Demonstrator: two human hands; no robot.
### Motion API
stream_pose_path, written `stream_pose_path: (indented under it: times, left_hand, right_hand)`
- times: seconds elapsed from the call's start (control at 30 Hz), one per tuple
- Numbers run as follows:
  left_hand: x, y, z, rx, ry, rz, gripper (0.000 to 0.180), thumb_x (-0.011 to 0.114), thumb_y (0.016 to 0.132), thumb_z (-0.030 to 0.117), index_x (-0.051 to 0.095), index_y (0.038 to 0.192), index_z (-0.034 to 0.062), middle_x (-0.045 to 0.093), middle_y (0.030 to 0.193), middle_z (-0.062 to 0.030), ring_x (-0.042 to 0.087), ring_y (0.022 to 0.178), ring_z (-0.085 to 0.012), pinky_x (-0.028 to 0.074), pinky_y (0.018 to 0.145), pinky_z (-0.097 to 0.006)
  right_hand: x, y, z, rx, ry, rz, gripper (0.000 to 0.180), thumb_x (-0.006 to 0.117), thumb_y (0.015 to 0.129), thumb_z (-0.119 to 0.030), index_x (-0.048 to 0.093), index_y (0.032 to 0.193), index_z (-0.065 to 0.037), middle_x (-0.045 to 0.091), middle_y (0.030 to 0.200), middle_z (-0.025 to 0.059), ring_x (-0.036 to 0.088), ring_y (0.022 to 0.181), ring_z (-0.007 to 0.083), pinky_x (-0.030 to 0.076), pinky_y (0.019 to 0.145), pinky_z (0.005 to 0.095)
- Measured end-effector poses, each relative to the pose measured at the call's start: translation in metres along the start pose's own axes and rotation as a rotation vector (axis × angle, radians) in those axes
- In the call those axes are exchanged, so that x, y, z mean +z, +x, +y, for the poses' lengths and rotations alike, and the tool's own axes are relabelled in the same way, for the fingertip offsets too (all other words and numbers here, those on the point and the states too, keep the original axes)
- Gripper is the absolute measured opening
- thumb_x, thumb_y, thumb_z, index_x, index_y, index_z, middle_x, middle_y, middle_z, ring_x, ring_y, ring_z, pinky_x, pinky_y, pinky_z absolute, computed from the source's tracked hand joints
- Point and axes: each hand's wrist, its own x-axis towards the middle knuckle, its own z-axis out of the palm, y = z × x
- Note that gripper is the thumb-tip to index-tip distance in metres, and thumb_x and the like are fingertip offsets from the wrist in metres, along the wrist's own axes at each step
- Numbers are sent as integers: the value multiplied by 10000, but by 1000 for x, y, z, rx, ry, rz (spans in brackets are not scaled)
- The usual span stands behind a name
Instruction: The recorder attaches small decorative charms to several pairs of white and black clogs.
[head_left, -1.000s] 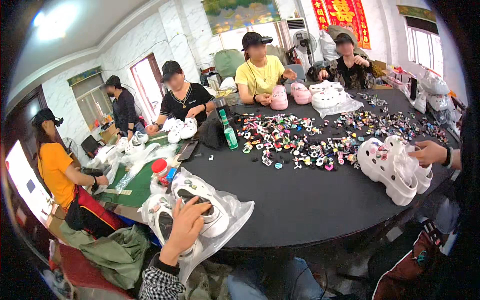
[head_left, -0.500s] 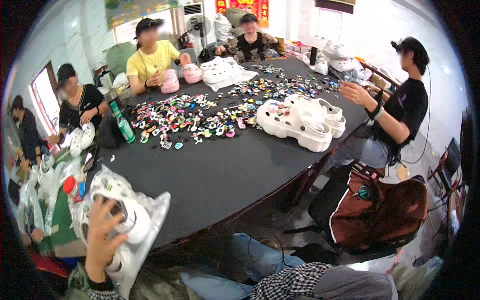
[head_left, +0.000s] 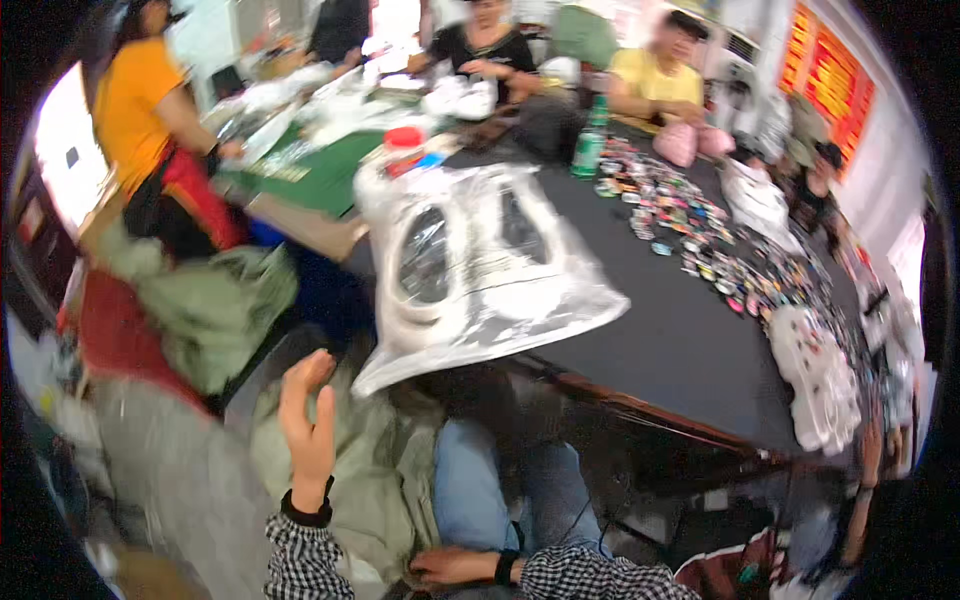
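My left hand [head_left: 307, 420] is raised below the table edge, fingers apart and holding nothing. It hangs a little below a clear plastic bag [head_left: 500, 290] that holds a pair of white clog shoes [head_left: 425, 255] and overhangs the near edge of the black table [head_left: 660, 350]. My right hand [head_left: 448, 566] lies low on my lap, flat against a pale green jacket [head_left: 370, 480], with a dark band on its wrist. It grips nothing that I can see. Both sleeves are black-and-white check.
Several small colourful charms [head_left: 700, 240] are strewn across the table, with more white clogs [head_left: 820, 385] at the right edge and a green bottle [head_left: 590, 140] further back. Several people sit around the table. A person in an orange top [head_left: 140, 100] stands at the left.
My left hand has let go of the bagged white shoes and come down off the table. The view has swung left and the bag now lies alone on the table edge.
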Motion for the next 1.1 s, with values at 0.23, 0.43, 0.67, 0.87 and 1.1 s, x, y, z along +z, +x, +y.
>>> stream_pose_path:
  times: [0.23, 0.43, 0.67, 0.87, 1.1]
  left_hand:
    - [-42, -230, -182, -639, -452, -639, 353, 592, 879, 245, 583, 1139, 5, 633, 1076, -149, 592, 1011, -274, 451, 878, -344]
    - [12, -307, -174, -854, 15, -1251, 500, 502, 923, 436, 546, 1247, 58, 536, 1267, -183, 555, 1046, -372, 432, 886, -466]
    - [-21, -304, -182, -364, 1052, -1017, 562, 556, 899, 326, 407, 1396, 110, 328, 1471, -143, 313, 1335, -355, 267, 1105, -481]
    - [-166, -315, -234, -858, 991, -195, 530, 527, 853, 142, 417, 1357, 23, 383, 1432, -180, 358, 1316, -346, 307, 1087, -423]
    - [-198, -316, -179, -1106, 1211, -463, 510, 625, 753, 132, 514, 1229, -14, 489, 1241, -281, 440, 1180, -440, 377, 1004, -436]
  right_hand:
    - [-10, 2, -31, 53, -52, -17, 374, 588, 886, -203, 543, 1194, 4, 594, 1086, 167, 542, 1014, 351, 447, 854, 428]
    - [1, 18, -46, 17, -269, -227, 336, 610, 832, -165, 570, 1138, -34, 587, 982, 141, 559, 946, 309, 453, 828, 412]
    - [8, 41, -82, -99, -200, -280, 373, 580, 830, -119, 541, 1193, -46, 553, 942, 179, 582, 870, 323, 484, 724, 415]
    - [-12, 59, -71, 226, -174, -6, 497, 537, 858, -75, 390, 1332, -47, 558, 887, 209, 585, 780, 387, 479, 689, 446]
    - [-12, 93, -63, 44, -12, -52, 343, 537, 847, -72, 529, 1189, -46, 613, 823, 218, 585, 807, 381, 467, 681, 463]
